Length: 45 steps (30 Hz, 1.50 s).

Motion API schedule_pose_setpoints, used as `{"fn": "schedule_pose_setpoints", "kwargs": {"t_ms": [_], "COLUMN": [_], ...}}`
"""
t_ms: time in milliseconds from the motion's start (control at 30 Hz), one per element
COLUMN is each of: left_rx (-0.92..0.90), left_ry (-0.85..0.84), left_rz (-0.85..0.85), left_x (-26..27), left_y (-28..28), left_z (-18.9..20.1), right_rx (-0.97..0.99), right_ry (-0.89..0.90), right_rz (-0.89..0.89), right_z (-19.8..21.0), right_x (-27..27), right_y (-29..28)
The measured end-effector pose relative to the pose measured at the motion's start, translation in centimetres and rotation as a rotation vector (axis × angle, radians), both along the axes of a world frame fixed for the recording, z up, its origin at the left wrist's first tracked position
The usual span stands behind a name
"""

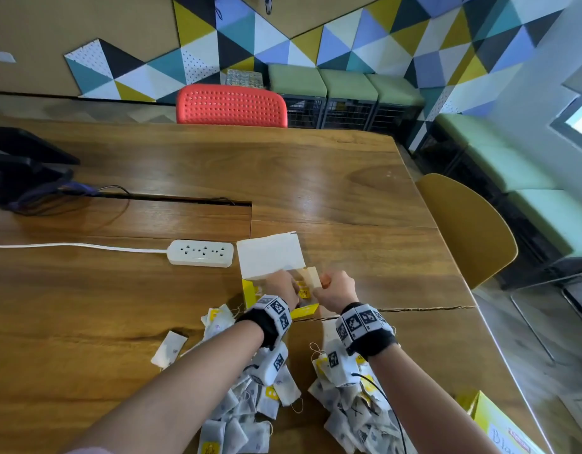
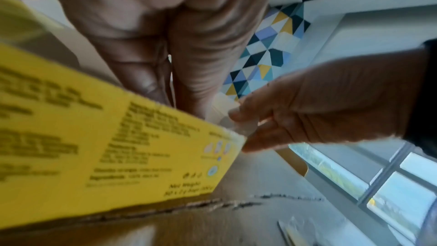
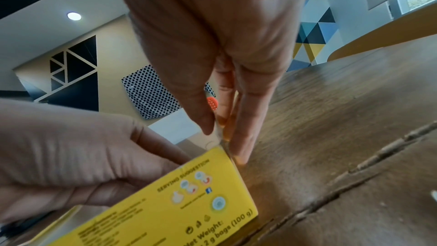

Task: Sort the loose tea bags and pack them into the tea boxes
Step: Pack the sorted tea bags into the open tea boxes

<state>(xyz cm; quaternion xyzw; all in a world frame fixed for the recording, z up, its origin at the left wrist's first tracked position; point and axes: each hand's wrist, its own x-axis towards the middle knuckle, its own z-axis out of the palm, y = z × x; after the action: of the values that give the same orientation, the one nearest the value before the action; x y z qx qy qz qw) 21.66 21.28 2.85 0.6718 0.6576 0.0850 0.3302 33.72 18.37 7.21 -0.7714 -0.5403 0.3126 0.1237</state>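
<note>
Open yellow cardboard tea box (image 1: 250, 291) near the wooden table's (image 1: 348, 191) front edge. Left hand (image 1: 284, 286) reaches inside, grip unclear; right hand (image 1: 335, 291) pinches the side flap (image 1: 312, 276). Hold the flap clear while seating bags flat.

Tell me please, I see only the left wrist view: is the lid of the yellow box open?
Observer: Yes. In the head view the white lid of the yellow box stands open, tilted away from the person.
Operator: Where are the loose tea bags?
Observer: The tea bags lie in piles on the table, under both forearms.
Operator: Is there another box?
Observer: Yes, a second yellow box at the table's near right edge.
</note>
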Motion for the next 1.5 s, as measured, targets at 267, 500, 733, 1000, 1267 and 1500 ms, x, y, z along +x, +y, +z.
{"fn": "schedule_pose_setpoints", "kwargs": {"t_ms": [267, 500, 733, 1000, 1267, 1500], "left_rx": [0.100, 0.126, 0.138, 0.094, -0.027, -0.241], "left_ry": [-0.289, -0.210, -0.129, -0.068, -0.469, -0.897], "left_rz": [0.050, -0.067, -0.112, -0.053, 0.287, 0.499], "left_x": [-7.5, -13.6, -14.0, -12.6, -11.3, -11.7], "left_y": [-3.4, -10.8, -15.0, -16.4, -16.0, -14.9], "left_z": [2.6, 1.0, -0.9, -0.5, 2.4, 4.5], "right_rx": [0.345, 0.136, -0.092, -0.103, 0.315, 0.487], "right_ry": [0.095, 0.167, -0.075, -0.138, 0.240, 0.421], "right_rz": [-0.192, 0.065, 0.531, 0.588, 0.312, 0.335], "right_z": [0.1, -1.6, -4.2, -3.3, 0.5, 0.5], "right_x": [0.3, -2.0, -4.4, -5.3, -5.7, -8.6], "right_y": [-4.3, -10.9, -12.2, -11.3, -10.1, -10.0]}}
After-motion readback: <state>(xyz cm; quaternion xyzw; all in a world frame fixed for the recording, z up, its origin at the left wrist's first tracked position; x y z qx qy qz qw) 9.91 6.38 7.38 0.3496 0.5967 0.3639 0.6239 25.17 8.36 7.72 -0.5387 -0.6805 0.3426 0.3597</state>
